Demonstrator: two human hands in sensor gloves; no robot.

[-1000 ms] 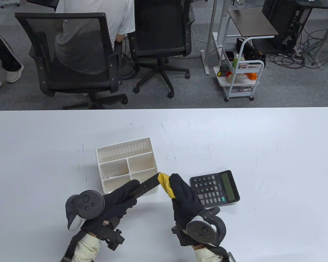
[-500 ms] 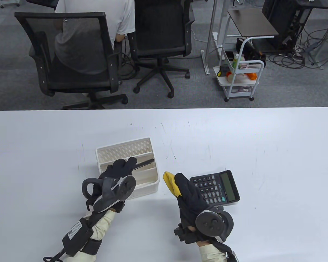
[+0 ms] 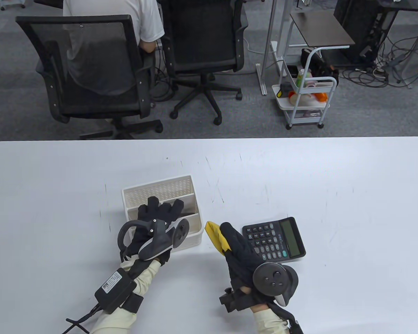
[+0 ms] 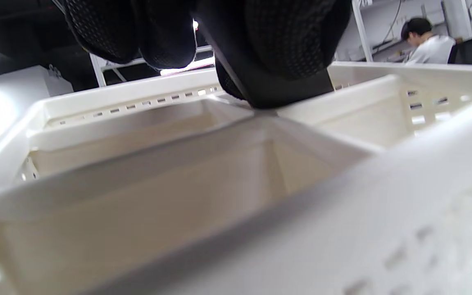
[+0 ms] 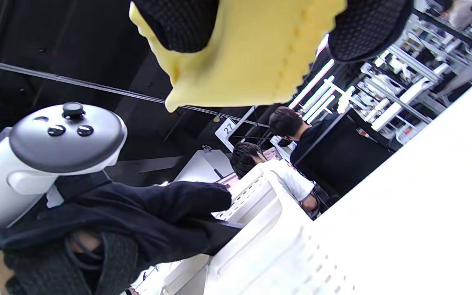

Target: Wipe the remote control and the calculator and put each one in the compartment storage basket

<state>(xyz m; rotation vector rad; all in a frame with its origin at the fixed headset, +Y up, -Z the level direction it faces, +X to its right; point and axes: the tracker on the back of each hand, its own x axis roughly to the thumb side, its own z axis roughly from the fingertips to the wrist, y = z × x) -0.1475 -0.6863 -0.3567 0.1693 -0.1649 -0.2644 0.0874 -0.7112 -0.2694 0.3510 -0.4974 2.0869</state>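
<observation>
The left hand (image 3: 156, 217) reaches over the white basket (image 3: 160, 190) with its grip clamped on the black remote (image 3: 187, 208), which lies across the dividers with its long axis running left to right and its free end toward the basket's right wall. The right hand (image 3: 238, 248) hovers just right of the basket, its grip pinched on the yellow cloth (image 3: 216, 236). The calculator (image 3: 274, 239) lies flat on the worktop (image 3: 334, 195) just beside this hand, clearly nearer to it than to the left.
</observation>
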